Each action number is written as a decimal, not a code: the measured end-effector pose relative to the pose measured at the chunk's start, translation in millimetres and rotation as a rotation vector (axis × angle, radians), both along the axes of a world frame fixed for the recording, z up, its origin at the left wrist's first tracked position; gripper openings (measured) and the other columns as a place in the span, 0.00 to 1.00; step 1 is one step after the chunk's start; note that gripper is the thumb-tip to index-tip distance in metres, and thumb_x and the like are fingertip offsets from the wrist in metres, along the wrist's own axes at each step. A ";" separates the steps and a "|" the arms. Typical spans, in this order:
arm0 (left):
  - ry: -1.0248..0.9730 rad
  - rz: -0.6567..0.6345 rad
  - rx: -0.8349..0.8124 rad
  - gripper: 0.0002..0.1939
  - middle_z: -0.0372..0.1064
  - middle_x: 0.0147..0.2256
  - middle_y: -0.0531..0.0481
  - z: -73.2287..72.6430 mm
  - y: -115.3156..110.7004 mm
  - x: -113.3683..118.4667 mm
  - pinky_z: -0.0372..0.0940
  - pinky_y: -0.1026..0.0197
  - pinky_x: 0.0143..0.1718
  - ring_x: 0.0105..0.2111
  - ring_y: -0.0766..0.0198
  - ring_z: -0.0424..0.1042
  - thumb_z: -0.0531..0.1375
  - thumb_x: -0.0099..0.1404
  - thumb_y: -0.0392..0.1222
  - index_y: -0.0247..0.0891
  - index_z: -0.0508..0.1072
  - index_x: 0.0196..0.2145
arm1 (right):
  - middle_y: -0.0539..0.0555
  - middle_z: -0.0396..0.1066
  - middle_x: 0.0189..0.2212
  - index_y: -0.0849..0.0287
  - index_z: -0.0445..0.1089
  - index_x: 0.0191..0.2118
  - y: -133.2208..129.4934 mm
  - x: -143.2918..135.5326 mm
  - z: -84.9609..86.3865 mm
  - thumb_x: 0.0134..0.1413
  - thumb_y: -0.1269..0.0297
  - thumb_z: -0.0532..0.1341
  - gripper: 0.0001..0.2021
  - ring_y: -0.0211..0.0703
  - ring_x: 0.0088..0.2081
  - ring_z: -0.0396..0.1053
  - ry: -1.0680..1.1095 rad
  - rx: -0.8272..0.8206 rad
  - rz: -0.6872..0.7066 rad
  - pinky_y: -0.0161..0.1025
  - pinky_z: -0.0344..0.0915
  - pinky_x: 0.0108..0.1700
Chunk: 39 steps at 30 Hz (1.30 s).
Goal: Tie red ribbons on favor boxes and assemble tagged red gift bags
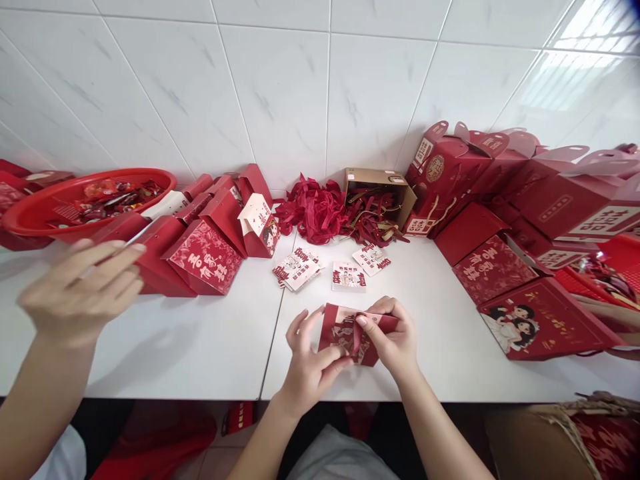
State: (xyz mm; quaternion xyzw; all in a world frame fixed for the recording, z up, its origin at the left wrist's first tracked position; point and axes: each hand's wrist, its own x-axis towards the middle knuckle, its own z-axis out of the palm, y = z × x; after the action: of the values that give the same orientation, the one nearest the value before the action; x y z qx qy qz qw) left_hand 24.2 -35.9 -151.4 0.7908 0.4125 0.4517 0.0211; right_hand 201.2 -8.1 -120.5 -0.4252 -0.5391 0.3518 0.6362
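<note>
Gripping a small red box (330,328) between both hands, low in the centre of the frame

Grips the box's left and lower edges in the left hand (311,365), with fingers bent. Grips its right side in the right hand (395,339), with thumb pressed on a dark red ribbon (357,339) across the front. Holds it over the near part of the white table (430,313).

Just beyond, near the centre, shows a cluster of printed cards (295,268), with more cards (349,276) to its right. Farther back, before the tiled wall (280,87), shows a heap of red ribbons (317,210) beside an open cardboard box (385,176) holding more ribbon.

At left, shows a row of red boxes (203,259), partly covered by another person's blurred hand (85,293); cannot tell exactly what is between those fingers. At upper left, shows a red basket (30,217) of small wrapped items, partly behind the row.

At right, shows large gift boxes (565,200) crowded against the wall, with a bride-and-groom box (550,320) in front and another red basket (631,253) at the frame edge, partly blocked from view.
</note>
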 end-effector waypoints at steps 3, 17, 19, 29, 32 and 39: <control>-0.102 -0.089 -0.080 0.06 0.62 0.57 0.41 19.5 -2.3 -20.3 0.57 0.41 0.58 0.60 0.46 0.55 0.61 0.66 0.35 0.42 0.77 0.33 | 0.47 0.68 0.24 0.56 0.66 0.28 -6.9 8.4 5.3 0.51 0.64 0.70 0.11 0.37 0.25 0.68 0.004 0.046 0.086 0.35 0.66 0.28; -0.657 -0.423 -0.415 0.21 0.72 0.30 0.54 92.6 -11.1 -5.3 0.69 0.66 0.29 0.27 0.68 0.72 0.59 0.67 0.30 0.46 0.65 0.55 | 0.48 0.70 0.25 0.56 0.62 0.32 -50.7 13.2 40.1 0.55 0.69 0.68 0.12 0.37 0.27 0.66 -0.354 0.397 0.413 0.39 0.60 0.33; -0.555 -0.489 -0.441 0.14 0.73 0.33 0.51 90.7 -12.3 -8.6 0.70 0.66 0.32 0.31 0.67 0.74 0.56 0.69 0.30 0.44 0.72 0.49 | 0.48 0.70 0.25 0.56 0.62 0.32 -51.8 16.4 41.6 0.56 0.69 0.67 0.11 0.37 0.28 0.66 -0.375 0.393 0.400 0.39 0.59 0.33; -0.287 -0.480 -0.467 0.16 0.75 0.45 0.45 90.6 -21.1 -7.6 0.72 0.61 0.48 0.48 0.59 0.75 0.62 0.62 0.26 0.43 0.78 0.43 | 0.49 0.71 0.26 0.57 0.63 0.33 -52.6 25.3 45.1 0.57 0.71 0.66 0.10 0.37 0.29 0.66 -0.417 0.412 0.340 0.39 0.59 0.35; -0.356 -0.483 -0.512 0.18 0.77 0.44 0.48 87.1 -26.5 -3.9 0.74 0.63 0.43 0.45 0.61 0.77 0.61 0.63 0.25 0.44 0.77 0.45 | 0.49 0.71 0.27 0.57 0.62 0.33 -52.4 26.6 44.5 0.57 0.71 0.66 0.10 0.37 0.30 0.66 -0.419 0.420 0.334 0.40 0.59 0.36; -0.435 -0.428 -0.494 0.17 0.78 0.40 0.51 81.5 -32.2 -1.0 0.74 0.68 0.38 0.39 0.65 0.78 0.61 0.64 0.25 0.46 0.77 0.44 | 0.48 0.70 0.25 0.57 0.62 0.32 -53.1 26.6 42.8 0.57 0.70 0.66 0.10 0.37 0.28 0.65 -0.431 0.409 0.319 0.39 0.58 0.35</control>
State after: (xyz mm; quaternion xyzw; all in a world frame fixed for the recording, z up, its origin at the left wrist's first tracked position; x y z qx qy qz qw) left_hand 23.3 -68.1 -69.9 0.7159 0.3205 0.4813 0.3913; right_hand 227.9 -61.2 -77.8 -0.2636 -0.7806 0.2335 0.5164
